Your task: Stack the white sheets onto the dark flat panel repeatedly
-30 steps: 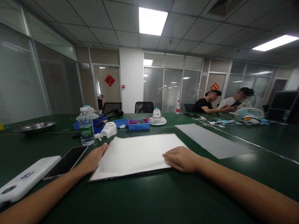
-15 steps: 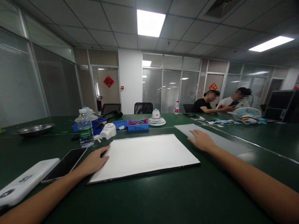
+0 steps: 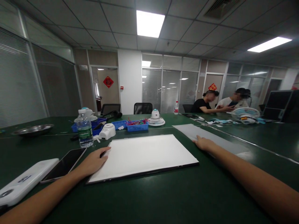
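A flat white panel (image 3: 144,157) with a dark edge lies on the green table in front of me. My left hand (image 3: 94,161) grips its left edge, thumb and forefinger resting over the white surface. To the right, a thin grey translucent sheet (image 3: 210,138) lies flat on the table. My right hand (image 3: 203,143) is closed at the near left edge of this sheet, fingertips pinching it; part of the grip is hidden under the hand.
Left of the panel are a phone (image 3: 64,165), a white power bank (image 3: 28,180), a water bottle (image 3: 85,129) and a metal dish (image 3: 34,130). Behind it stand a blue tray (image 3: 137,127) of wires and white fan parts (image 3: 156,118). Two people (image 3: 207,104) sit at the far right.
My right hand has moved slightly right and down, and its spread fingers have closed at the grey sheet's edge. My left hand stays on the panel's left edge.
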The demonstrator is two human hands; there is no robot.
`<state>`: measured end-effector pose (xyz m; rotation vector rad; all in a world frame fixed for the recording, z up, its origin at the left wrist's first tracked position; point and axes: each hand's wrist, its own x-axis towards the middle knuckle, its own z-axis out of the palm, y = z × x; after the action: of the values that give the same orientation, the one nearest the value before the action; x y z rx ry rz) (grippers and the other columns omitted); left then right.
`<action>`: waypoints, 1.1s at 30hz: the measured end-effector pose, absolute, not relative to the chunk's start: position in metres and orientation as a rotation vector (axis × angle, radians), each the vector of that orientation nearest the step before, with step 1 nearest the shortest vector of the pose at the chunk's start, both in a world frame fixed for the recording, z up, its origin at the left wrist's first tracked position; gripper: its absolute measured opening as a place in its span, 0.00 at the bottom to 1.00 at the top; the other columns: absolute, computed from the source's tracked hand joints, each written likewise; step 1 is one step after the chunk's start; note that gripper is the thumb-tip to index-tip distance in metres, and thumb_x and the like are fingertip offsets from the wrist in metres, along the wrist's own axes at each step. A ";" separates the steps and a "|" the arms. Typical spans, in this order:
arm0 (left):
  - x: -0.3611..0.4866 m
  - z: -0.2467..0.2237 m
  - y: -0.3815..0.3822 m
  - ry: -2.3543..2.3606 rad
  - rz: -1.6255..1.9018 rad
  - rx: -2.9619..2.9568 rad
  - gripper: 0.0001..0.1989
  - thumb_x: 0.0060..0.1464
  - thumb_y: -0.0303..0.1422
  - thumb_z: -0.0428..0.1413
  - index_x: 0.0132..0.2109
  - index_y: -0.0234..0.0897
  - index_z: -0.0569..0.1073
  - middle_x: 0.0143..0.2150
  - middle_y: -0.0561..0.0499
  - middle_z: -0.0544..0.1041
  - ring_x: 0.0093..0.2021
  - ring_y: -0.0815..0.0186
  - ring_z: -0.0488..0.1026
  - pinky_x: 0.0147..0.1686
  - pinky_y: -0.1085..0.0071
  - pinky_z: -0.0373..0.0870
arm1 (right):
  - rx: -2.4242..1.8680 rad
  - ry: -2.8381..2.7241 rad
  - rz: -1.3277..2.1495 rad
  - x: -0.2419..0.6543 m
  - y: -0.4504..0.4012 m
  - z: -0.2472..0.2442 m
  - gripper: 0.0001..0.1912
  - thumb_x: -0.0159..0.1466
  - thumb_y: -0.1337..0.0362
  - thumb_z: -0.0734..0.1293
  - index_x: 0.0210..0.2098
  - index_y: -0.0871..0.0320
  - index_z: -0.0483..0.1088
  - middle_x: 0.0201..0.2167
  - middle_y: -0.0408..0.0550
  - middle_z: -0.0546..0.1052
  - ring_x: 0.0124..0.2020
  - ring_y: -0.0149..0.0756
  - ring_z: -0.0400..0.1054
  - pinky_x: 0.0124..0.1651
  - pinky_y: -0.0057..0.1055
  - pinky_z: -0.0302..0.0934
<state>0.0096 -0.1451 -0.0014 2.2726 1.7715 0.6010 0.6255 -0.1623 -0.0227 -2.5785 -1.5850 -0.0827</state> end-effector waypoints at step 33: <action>0.004 -0.006 -0.141 1.584 0.799 2.148 0.39 0.59 0.58 0.42 0.64 0.33 0.68 0.67 0.43 0.67 0.66 0.52 0.64 0.67 0.57 0.57 | -1.053 -2.729 0.133 0.469 -0.232 0.017 0.36 0.63 0.45 0.66 0.66 0.56 0.60 0.63 0.59 0.67 0.63 0.50 0.62 0.64 0.50 0.56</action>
<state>0.0044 -0.1411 -0.0058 2.1480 1.5842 0.7986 0.4693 -0.2316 0.0173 -1.0526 -2.7286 0.1327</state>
